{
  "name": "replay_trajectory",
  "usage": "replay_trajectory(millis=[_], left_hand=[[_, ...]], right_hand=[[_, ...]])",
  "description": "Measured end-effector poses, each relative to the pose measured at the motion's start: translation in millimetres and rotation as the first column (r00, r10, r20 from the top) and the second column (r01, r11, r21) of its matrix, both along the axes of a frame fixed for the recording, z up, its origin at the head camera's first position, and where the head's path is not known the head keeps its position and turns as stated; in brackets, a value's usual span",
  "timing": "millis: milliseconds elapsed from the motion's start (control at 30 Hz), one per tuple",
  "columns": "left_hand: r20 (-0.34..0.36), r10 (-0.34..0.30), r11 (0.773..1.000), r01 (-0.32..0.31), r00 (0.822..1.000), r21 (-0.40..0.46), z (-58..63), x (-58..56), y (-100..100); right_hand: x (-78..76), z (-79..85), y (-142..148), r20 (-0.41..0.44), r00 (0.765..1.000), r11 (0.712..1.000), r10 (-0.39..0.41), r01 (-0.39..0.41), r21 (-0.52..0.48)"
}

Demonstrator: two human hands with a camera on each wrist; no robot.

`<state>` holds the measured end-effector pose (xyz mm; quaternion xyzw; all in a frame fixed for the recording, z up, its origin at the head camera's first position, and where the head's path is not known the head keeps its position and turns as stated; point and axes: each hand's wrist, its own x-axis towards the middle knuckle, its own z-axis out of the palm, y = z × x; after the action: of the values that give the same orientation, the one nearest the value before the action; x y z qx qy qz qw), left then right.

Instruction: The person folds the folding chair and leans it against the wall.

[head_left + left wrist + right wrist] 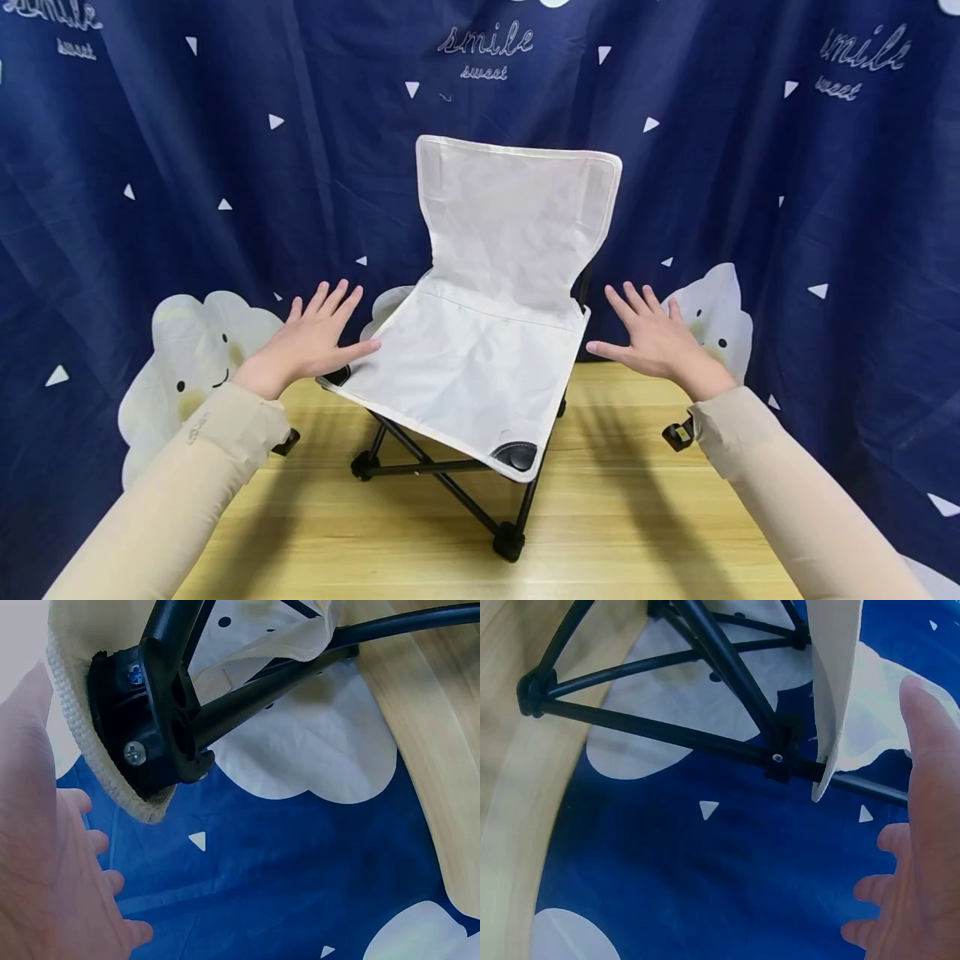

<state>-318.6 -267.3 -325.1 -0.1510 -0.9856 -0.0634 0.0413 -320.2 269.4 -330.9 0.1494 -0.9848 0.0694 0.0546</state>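
Observation:
A folding chair with white fabric (pixel 468 350) and a black tube frame stands unfolded, turned at an angle, in the middle of the head view. Beside the seat's left edge is my left hand (pixel 311 337), fingers spread and straight; its thumb tip overlaps the seat's edge, and I cannot tell whether it touches. My right hand (pixel 656 333) is held apart from the chair's right side, fingers also straight. In the left wrist view a black corner bracket (pixel 142 724) with screws shows under the seat. The right wrist view shows the frame's crossed tubes (pixel 660 735).
The chair's feet stand on a light wooden surface (pixel 600 500). Behind it hangs a dark blue curtain (pixel 300 150) with white triangles, lettering and smiling clouds. A small black device (pixel 678 433) sits at the right wrist, another (pixel 286 442) at the left.

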Motion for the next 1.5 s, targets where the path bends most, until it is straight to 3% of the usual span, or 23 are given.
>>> replay_trajectory(millis=[867,1267,1500], left_hand=[[-0.01,-0.076,0.991,0.076,0.997,0.109,-4.8,-1.9,-9.8],[-0.062,-0.134,0.977,0.142,0.989,0.159,-5.5,2.5,-13.3],[-0.068,-0.133,0.974,0.143,0.989,0.175,-2.7,7.1,-13.6]], right_hand=[[8.0,-3.3,0.1,-0.136,0.987,0.989,0.089,-0.104,-0.102],[10.2,-5.4,-3.9,-0.263,0.952,0.972,0.158,-0.197,-0.128],[15.9,-3.6,-7.3,-0.271,0.95,0.97,0.154,-0.198,-0.144]])
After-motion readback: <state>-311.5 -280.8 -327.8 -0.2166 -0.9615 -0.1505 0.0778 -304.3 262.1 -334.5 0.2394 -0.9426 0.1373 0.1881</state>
